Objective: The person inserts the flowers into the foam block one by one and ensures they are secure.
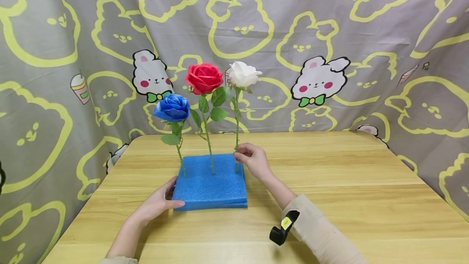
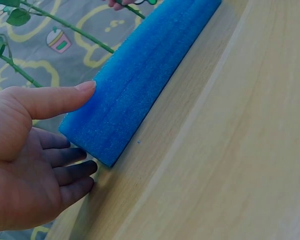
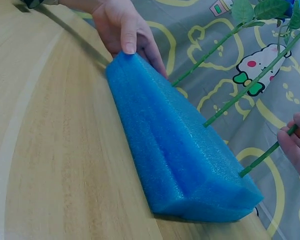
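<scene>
A blue foam block (image 1: 214, 190) lies on the table with three artificial roses upright in it. On the left stands a blue rose (image 1: 172, 108), in the middle a taller red rose (image 1: 204, 78), and on the right a white rose (image 1: 244, 73). My right hand (image 1: 254, 161) pinches the white rose's green stem low down, a little above the foam; the right wrist view shows that stem (image 3: 262, 160) entering the block. At the block's left end, my left hand (image 1: 157, 203) holds the corner, thumb (image 2: 65, 100) on the upper front edge and fingers against the side.
The wooden table (image 1: 322, 174) extends on both sides of the block. Behind it hangs a grey curtain (image 1: 278, 31) with yellow outlines and cartoon rabbits. A black wrist camera (image 1: 282, 231) is strapped at the right sleeve.
</scene>
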Available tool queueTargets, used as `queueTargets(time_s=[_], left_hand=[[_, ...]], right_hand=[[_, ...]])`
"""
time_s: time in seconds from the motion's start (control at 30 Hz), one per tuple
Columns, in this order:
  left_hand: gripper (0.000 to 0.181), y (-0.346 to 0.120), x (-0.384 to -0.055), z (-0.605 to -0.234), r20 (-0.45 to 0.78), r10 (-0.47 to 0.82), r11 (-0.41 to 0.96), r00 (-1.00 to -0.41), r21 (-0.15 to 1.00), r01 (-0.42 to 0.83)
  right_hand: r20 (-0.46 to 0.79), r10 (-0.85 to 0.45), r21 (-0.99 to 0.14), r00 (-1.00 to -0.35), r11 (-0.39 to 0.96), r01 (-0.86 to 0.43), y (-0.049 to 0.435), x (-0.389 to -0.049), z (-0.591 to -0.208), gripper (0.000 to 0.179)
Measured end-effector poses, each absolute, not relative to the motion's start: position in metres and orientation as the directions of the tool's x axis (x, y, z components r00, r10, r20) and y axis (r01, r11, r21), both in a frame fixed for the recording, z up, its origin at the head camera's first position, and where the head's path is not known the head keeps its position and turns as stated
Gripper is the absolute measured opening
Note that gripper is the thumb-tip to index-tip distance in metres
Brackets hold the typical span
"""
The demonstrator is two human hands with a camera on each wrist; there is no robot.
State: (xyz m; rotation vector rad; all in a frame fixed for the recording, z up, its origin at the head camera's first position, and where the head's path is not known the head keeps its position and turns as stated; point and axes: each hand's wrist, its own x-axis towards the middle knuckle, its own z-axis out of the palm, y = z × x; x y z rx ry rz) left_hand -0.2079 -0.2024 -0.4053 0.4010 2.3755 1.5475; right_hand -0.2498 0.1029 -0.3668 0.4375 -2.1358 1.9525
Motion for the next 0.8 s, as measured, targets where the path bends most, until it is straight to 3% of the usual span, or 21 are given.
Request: queueTargets(time_s=[0.43,0.8], left_hand=[[0.096,-0.203,-0.207,-0.406,-0.082,0.378,0.394,-0.922,0.915,0.08],[0.097,-0.203,-0.209,-0.406,-0.082,0.369,0.394,-0.926,0.916,0.076]], right_hand=[[0.324,-0.057,-0.938,-0.944,0.109,-0.328,0.104,-0.251,-0.372,0.02],[0.336,-0.074,-0.923,-0.939,0.174,-0.344,0.103,-0.229,-0.348,0.019]])
